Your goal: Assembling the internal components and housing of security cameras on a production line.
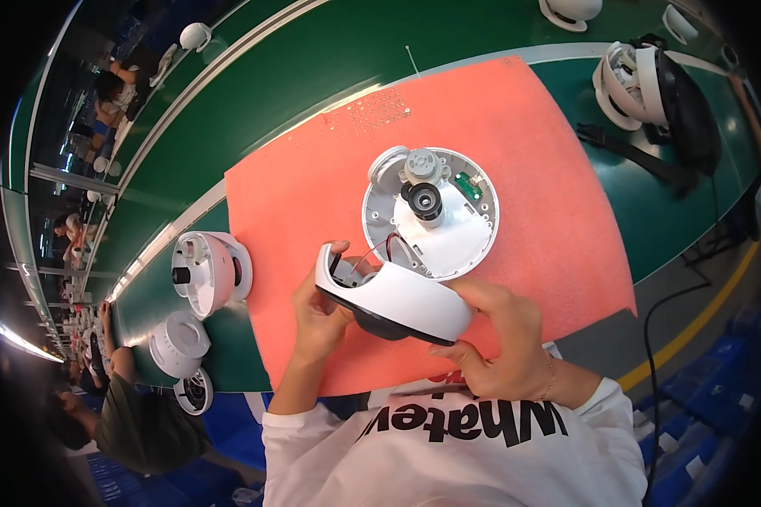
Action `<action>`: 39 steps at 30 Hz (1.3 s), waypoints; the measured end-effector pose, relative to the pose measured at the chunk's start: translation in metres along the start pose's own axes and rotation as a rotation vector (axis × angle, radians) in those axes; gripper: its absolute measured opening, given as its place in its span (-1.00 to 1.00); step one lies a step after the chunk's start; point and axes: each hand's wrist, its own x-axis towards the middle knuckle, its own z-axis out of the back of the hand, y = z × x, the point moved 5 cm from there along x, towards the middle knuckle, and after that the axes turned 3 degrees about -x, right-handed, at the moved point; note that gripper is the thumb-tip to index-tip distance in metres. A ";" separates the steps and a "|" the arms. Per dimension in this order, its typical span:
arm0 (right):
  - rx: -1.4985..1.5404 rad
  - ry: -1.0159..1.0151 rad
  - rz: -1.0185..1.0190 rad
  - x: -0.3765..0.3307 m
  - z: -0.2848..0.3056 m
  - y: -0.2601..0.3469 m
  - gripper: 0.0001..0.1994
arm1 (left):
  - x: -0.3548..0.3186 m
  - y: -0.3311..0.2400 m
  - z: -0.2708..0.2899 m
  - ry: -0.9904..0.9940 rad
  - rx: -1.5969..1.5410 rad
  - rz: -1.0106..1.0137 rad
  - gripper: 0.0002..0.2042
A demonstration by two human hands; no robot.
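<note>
Both my hands hold a white curved housing cover [406, 296] with a dark front panel, tilted over the near part of a pink mat [550, 253]. My left hand [317, 317] is closed on its left end, fingers behind and thumb below. At the right end, my right hand [511, 342] pinches it between thumb and fingers. Just beyond lies an open round white housing [444, 241]. Inside it sit a black lens [425, 201], a grey motor [423, 166] and a small green circuit board [468, 186]. Thin red and dark wires [391, 245] run between housing and cover.
Small screws [372, 111] lie in rows at the mat's far edge. Left on the green bench are a half-open white unit [211, 272] and a white round part [179, 344]. Far right stand another open unit [643, 84] and a black strap [634, 156]. A person [144, 422] sits at left.
</note>
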 end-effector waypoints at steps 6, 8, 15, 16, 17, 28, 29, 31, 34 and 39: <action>0.021 0.001 0.031 0.011 -0.002 -0.001 -0.50 | -0.003 0.005 0.002 -0.042 -0.103 -0.024 -0.30; 0.044 0.043 0.031 0.012 -0.001 0.000 -0.53 | -0.005 0.005 0.007 -0.104 -0.046 -0.065 -0.36; 0.083 -0.133 0.036 0.004 -0.001 -0.010 -0.57 | -0.009 -0.010 -0.014 -0.106 0.167 -0.132 -0.48; 0.084 -0.135 0.036 0.004 0.000 -0.009 -0.57 | -0.011 -0.008 -0.015 -0.106 0.168 -0.132 -0.48; 0.070 -0.120 0.042 0.004 0.000 -0.008 -0.59 | -0.012 -0.006 -0.012 -0.162 0.162 -0.152 -0.43; 0.120 -0.108 0.082 0.003 -0.004 -0.011 -0.61 | -0.014 0.002 -0.004 -0.139 0.187 -0.171 -0.42; 0.072 -0.116 0.085 0.002 -0.002 -0.012 -0.62 | -0.014 0.001 -0.006 -0.140 0.186 -0.171 -0.42; 0.024 -0.124 0.085 0.000 -0.001 -0.012 -0.63 | -0.014 -0.004 -0.012 -0.119 0.247 -0.206 -0.53; 0.085 -0.153 0.022 -0.002 0.000 -0.017 -0.62 | -0.016 -0.009 -0.015 -0.050 0.305 -0.339 -0.53; 0.060 -0.186 0.038 0.001 0.005 -0.012 -0.62 | -0.018 -0.010 -0.017 -0.126 0.321 -0.270 -0.55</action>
